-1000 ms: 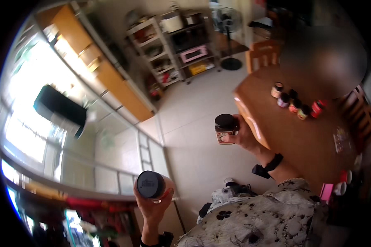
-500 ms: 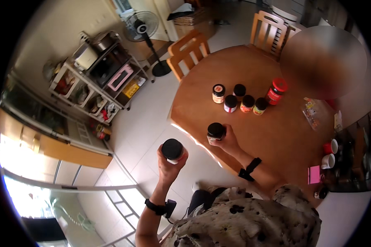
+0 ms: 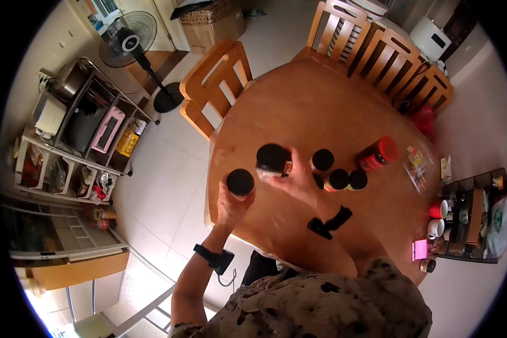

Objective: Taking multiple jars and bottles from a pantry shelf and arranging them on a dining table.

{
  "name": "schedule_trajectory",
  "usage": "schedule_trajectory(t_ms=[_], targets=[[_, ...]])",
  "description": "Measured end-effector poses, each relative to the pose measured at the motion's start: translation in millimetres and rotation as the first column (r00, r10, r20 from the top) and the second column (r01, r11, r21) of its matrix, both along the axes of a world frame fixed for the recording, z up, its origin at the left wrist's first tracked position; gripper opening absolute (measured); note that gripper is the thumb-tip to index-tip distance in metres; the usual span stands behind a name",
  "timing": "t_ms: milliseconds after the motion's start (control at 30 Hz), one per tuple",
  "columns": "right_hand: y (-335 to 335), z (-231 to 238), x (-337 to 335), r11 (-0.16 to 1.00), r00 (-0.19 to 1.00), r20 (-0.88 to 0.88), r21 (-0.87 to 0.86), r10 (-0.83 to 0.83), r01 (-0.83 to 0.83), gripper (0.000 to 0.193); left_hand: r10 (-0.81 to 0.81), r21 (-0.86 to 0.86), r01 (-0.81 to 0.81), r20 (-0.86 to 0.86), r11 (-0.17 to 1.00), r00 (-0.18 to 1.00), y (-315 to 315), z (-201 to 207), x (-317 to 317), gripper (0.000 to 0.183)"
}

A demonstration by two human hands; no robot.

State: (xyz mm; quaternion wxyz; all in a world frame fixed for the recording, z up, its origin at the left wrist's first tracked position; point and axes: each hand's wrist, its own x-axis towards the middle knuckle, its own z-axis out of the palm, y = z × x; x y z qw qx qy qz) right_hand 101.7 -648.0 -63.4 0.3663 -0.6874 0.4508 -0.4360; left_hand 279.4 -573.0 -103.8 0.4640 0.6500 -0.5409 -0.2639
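Left hand (image 3: 232, 209) grips one jar (image 3: 240, 182), right hand (image 3: 298, 181) another jar (image 3: 271, 159), seemingly the carrying stage above the table's (image 3: 304, 104) left; lowering calls for steadiness.

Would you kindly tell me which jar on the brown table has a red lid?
The large cylindrical jar with a red label, to the right of the cluster of smaller jars, whose visible lids are all black.

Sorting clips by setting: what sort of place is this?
Probably a dining area in a home: slat-backed wooden chairs stand along the far edges of a brown dining table, and a black pedestal fan stands on the floor nearby.
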Motion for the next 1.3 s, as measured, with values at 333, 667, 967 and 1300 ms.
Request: schedule_trajectory(t_ms=[333, 667, 967, 1300], targets=[[-105, -69, -27, 0.978, 0.917, -0.389, 0.141, -0.086, 0.152, 0.066, -0.112, 0.041, 0.114, -0.055, 0.993, 0.992, -89, -60, -13, 0.068], [-109, -81, -28, 0.920, 0.908, -0.396, 0.391, 0.138, 0.031, 0.075, -0.161, -0.006, 0.162, 0.079, 0.987, 0.984, -93, -69, -17, 0.088], [-55, -40, -49, 0.995, 0.992, -0.122, 0.087, -0.042, 0.053, 0.060, 0.043, 0.100, -0.054, 0.107, 0.993, 0.993, 29, -64, 17, 0.099], [136, -47, -27, 0.920, 0.920, 0.039, -0.058, 0.391, -0.388, 0.038, 0.355, 0.323, -0.379, 0.132, 0.867, 0.925, 241, -57, -10, 0.100]])
